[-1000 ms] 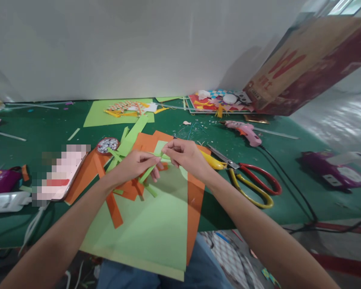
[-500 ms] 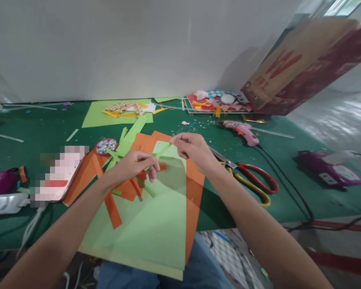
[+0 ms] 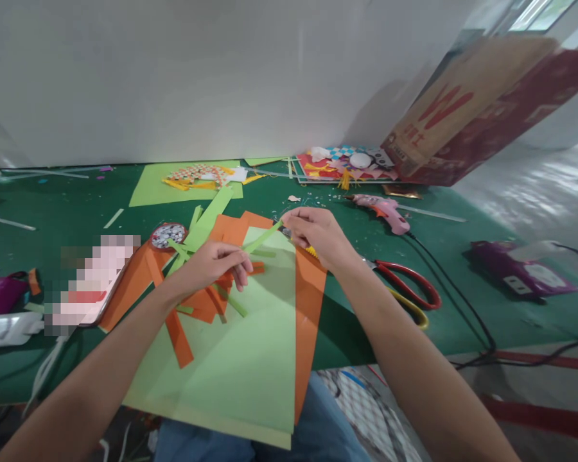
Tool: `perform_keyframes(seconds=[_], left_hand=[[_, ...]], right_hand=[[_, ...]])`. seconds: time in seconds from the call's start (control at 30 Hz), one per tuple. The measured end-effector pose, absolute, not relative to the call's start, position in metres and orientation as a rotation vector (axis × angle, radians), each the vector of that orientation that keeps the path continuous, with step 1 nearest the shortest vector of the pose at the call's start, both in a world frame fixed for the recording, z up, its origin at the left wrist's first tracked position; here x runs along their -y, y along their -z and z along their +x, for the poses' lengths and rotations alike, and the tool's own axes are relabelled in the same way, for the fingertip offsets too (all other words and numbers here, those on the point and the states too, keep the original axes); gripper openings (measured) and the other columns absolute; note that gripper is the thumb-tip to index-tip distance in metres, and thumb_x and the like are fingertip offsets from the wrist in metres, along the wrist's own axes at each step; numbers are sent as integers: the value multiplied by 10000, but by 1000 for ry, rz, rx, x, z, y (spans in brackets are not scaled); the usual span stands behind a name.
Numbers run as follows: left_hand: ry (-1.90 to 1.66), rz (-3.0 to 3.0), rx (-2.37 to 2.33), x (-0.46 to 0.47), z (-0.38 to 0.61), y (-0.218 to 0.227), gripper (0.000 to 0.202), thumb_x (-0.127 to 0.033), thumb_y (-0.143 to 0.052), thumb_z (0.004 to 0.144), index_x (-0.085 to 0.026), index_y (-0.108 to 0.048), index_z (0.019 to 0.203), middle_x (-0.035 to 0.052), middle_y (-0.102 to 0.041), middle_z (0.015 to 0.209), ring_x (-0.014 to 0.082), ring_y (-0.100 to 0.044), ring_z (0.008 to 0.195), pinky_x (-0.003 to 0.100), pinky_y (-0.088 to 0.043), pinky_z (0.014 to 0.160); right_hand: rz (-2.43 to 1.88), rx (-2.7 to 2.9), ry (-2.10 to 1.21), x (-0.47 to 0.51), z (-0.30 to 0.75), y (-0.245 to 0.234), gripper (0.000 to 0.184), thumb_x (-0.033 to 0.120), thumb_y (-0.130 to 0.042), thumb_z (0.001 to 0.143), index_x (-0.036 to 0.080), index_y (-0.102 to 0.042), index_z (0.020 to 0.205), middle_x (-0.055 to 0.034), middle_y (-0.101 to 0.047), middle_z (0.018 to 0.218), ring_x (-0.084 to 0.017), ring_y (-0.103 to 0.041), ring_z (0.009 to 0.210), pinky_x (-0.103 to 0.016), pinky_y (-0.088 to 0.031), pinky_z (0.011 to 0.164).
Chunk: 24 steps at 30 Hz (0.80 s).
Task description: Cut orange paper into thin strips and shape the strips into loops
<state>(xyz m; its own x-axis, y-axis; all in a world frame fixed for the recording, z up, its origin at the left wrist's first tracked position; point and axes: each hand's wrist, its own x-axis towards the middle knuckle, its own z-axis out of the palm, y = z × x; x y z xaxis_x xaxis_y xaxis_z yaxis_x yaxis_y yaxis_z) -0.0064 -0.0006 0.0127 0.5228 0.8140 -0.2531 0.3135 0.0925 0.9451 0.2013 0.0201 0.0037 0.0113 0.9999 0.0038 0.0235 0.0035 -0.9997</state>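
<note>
A thin green paper strip [image 3: 261, 238] stretches between my two hands above a pile of paper. My right hand [image 3: 315, 234] pinches its far end with closed fingers. My left hand [image 3: 215, 264] is closed round its near end, knuckles up. Under the hands lie a large light green sheet [image 3: 241, 359], orange sheets [image 3: 309, 308] and several loose green and orange strips [image 3: 180, 330].
On the green table mat [image 3: 67, 212] lie red-and-yellow scissors [image 3: 409, 292] right of my right hand, a pink glue gun [image 3: 383, 210] with a black cord, a purple device [image 3: 520, 273], a small dish of beads [image 3: 167, 235] and a phone [image 3: 94, 282]. A cardboard box [image 3: 467, 109] leans at the back right.
My right hand has moved up and right, away from the left hand, drawing the green strip out longer between them. The left hand has stayed almost in place.
</note>
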Motion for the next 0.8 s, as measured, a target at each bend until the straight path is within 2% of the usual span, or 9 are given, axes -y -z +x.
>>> perform_keyframes(seconds=[0.43, 0.63, 0.8], left_hand=[[-499, 1465, -1049, 1, -3, -14, 349, -218, -431, 896, -134, -604, 606, 16, -633, 505, 93, -578, 435, 197, -473, 496], [-495, 1490, -1047, 2, -1, -16, 273, -217, -465, 867, -140, -628, 662, 15, -651, 526, 102, -583, 447, 194, -464, 473], [-515, 1589, -1024, 1, -4, -12, 310, -271, -462, 876, -153, -624, 640, 4, -622, 462, 105, -565, 423, 210, -473, 510]], right_hand=[[-1262, 1208, -1169, -22, 202, -6, 122, 147, -604, 743, 128, -553, 634, 101, -332, 386, -24, -281, 351, -199, -207, 387], [-1288, 1210, -1149, -21, 201, -6, 135, 130, -560, 761, 133, -543, 627, 98, -339, 389, -28, -289, 349, -200, -209, 390], [-1325, 1235, -1122, -21, 201, -7, 125, 151, -550, 756, 140, -539, 632, 98, -329, 396, -37, -292, 354, -207, -217, 397]])
